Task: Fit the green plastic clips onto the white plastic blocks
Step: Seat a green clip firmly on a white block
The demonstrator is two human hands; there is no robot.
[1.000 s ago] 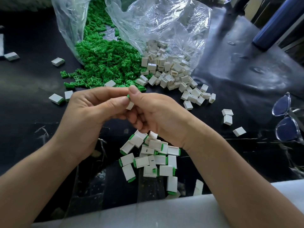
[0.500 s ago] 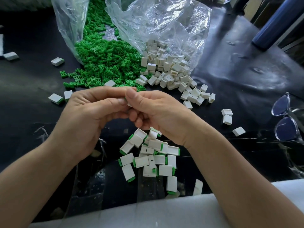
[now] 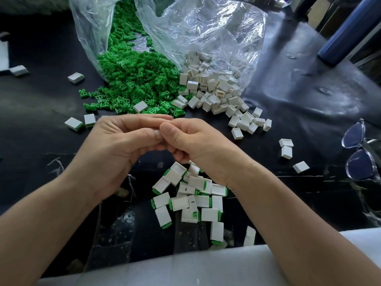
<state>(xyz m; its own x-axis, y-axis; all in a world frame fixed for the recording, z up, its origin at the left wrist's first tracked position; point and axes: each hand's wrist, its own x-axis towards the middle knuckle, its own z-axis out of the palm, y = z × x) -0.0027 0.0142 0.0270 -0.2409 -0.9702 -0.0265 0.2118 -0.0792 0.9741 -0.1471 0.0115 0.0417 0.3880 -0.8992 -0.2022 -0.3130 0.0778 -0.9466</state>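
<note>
Above the black tabletop (image 3: 299, 104), the left hand (image 3: 123, 145) and right hand (image 3: 198, 141) meet fingertip to fingertip, fingers curled; whether they pinch anything is hidden. Loose green plastic clips (image 3: 134, 79) lie straight ahead, nearer the left hand; bare white plastic blocks (image 3: 214, 87) ahead-right, nearer the right

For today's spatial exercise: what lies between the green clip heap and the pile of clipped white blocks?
In the head view: the left hand and right hand, meeting above the black tabletop.
</note>
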